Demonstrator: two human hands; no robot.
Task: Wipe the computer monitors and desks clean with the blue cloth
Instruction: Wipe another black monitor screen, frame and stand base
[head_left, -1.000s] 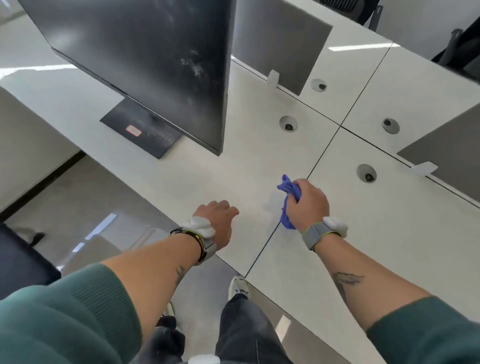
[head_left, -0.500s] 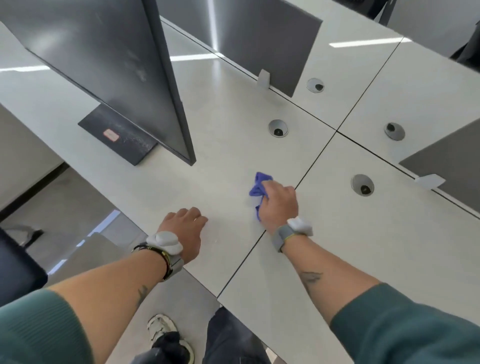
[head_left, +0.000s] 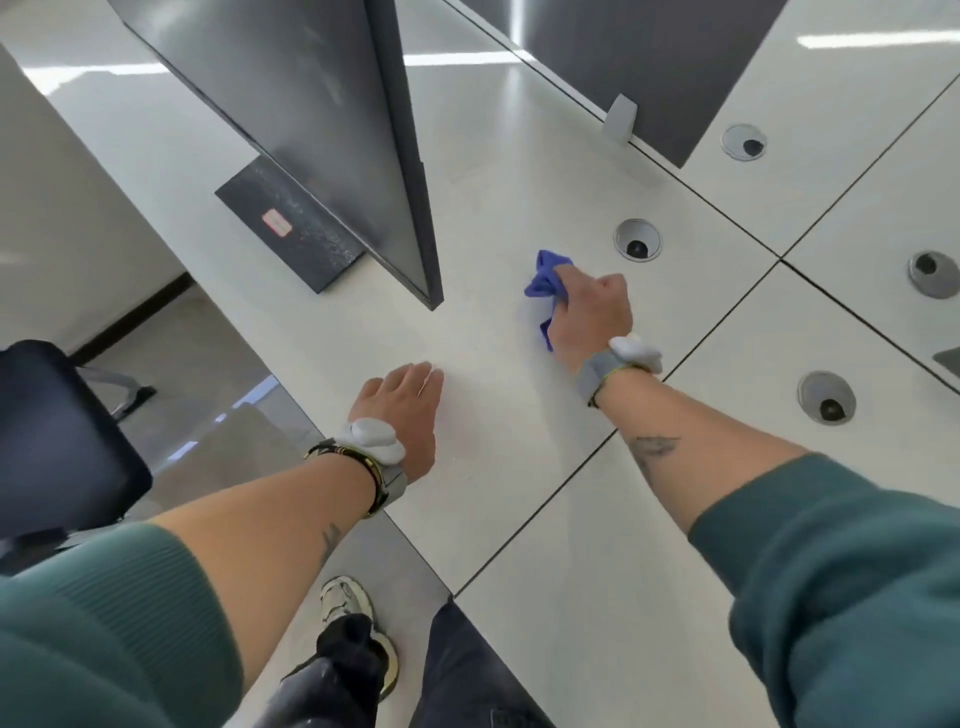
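Observation:
My right hand (head_left: 589, 317) grips a crumpled blue cloth (head_left: 545, 283) and holds it down on the white desk (head_left: 493, 208), just right of the monitor's lower corner. The black monitor (head_left: 311, 104) stands at the upper left on a flat black base (head_left: 291, 228) with a small pink label. My left hand (head_left: 402, 408) rests on the desk near its front edge, knuckles up, fingers curled under and holding nothing.
Round cable grommets (head_left: 637, 240) (head_left: 826, 397) (head_left: 932, 273) (head_left: 744, 141) sit in the desktops. A dark divider panel (head_left: 649, 62) runs along the back with a grey clip (head_left: 621, 117). Seams split the desks. A dark chair (head_left: 57, 441) stands at the left. My legs and a shoe (head_left: 345, 605) are below.
My right hand has slid the cloth away from me and leftward, off the seam and toward the monitor. The left hand has stayed on the desk near the front edge.

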